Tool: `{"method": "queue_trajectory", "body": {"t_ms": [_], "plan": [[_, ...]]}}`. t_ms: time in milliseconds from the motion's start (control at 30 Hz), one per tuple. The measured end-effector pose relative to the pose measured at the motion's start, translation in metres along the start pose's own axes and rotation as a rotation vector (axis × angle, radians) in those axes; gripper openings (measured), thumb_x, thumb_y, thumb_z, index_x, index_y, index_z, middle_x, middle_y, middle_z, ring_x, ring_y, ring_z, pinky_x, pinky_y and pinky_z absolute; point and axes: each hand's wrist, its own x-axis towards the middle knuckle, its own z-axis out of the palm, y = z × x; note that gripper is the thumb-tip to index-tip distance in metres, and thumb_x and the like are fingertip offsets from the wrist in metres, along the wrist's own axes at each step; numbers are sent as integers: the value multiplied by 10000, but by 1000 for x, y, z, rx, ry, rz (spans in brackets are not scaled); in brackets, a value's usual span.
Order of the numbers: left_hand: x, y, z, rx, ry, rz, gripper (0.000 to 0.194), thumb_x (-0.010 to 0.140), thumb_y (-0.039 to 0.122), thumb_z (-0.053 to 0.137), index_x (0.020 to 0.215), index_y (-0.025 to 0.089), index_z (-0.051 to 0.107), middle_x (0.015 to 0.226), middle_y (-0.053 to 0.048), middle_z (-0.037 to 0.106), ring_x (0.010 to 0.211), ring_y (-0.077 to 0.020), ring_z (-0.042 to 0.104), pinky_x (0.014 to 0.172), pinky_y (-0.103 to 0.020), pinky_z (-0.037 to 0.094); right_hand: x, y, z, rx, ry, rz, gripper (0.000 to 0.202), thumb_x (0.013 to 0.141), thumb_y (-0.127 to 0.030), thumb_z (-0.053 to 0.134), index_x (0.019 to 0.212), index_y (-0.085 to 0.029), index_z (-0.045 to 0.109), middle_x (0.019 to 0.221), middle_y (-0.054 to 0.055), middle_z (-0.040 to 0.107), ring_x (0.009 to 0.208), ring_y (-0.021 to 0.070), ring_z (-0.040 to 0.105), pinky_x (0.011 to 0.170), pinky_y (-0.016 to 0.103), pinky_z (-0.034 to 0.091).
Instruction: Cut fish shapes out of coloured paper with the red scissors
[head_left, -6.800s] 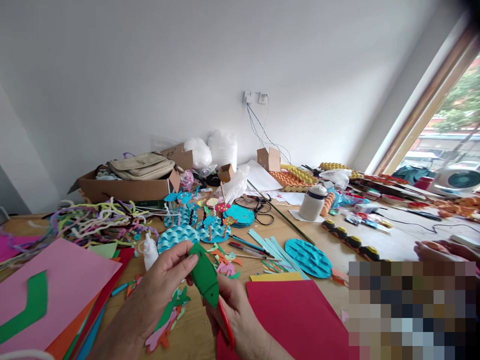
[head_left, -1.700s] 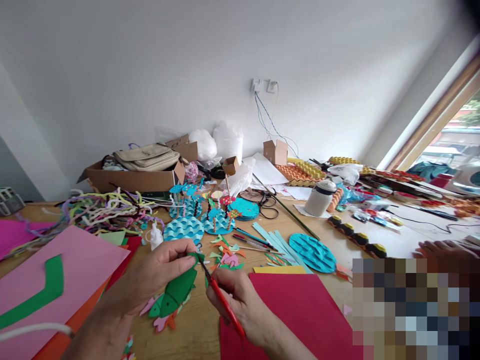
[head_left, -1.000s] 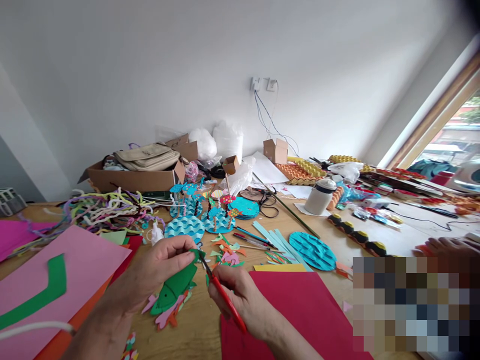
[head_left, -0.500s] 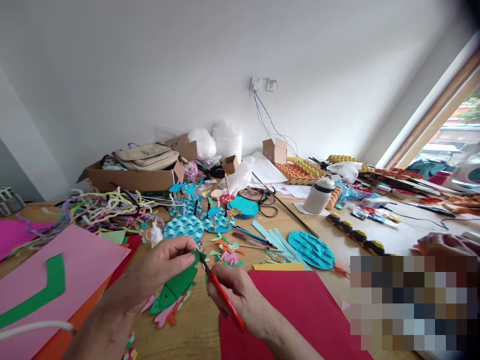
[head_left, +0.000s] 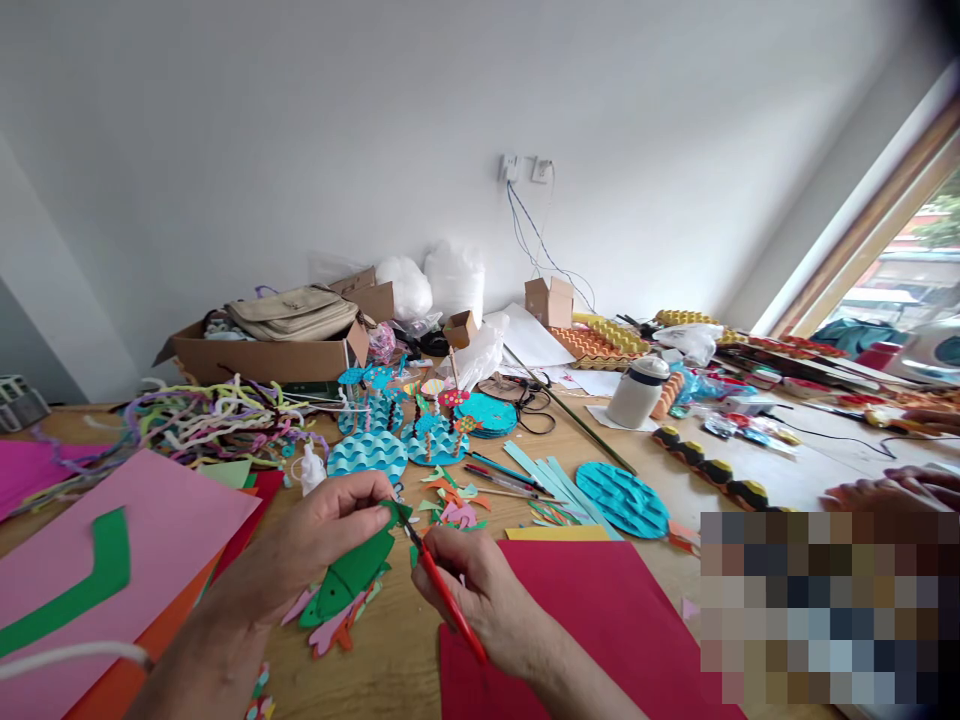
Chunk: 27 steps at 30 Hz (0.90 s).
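Observation:
Between the thumb and fingers of my left hand (head_left: pixel 341 520) is a piece of green paper, pinched at its upper end. My right hand (head_left: pixel 476 590) grips red-handled scissors (head_left: pixel 454 615), whose dark blades meet that paper at my left fingertips. Just below lies a green paper fish (head_left: pixel 349 582) with a drawn eye and gill line; whether it joins the pinched piece is hard to tell. Pink and orange paper fish (head_left: pixel 330 635) are stacked under it. Colourful paper scraps (head_left: pixel 457 500) are scattered beyond the blades.
Red paper (head_left: pixel 592 620) lies by my right forearm, pink paper (head_left: pixel 150 540) with a green strip at left. Behind stand blue wavy paper models (head_left: pixel 367 455), pipe cleaners (head_left: pixel 217 420), a white canister (head_left: pixel 637 393) and a cardboard box (head_left: pixel 262 358). Another person's hand (head_left: pixel 870 495) rests at right.
My hands, the scissors and the green paper stay almost in place; the scissor handles look slightly closer together. At right, the other person's hand has shifted and a second one shows near the edge.

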Motion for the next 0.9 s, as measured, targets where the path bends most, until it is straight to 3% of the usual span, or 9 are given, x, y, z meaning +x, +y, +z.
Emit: {"method": "queue_trajectory", "body": {"t_ms": [300,567,900], "plan": [[4,-5,-5,43,-8,-20,175,717,345,584,653,197,517,499,86,439,404,-64,385,394,-170,325,0,-5,-1,15,-6,5,266,836,-234,441,593,-183,344,544,-62,285,517,80,242,438,207,194],[5,-7,-10,199,40,65,156,732,311,548,640,187,524,575,69,458,521,-87,385,472,-185,304,0,-4,-3,-35,3,-12,304,848,-279,453,583,-180,341,538,-62,288,518,77,251,437,200,197],[5,-9,-13,240,11,84,147,762,291,501,656,189,501,608,65,408,589,-104,351,540,-221,270,-1,-3,-3,-56,10,-18,306,824,-267,507,581,-178,344,541,-65,283,521,76,247,441,197,197]]}}
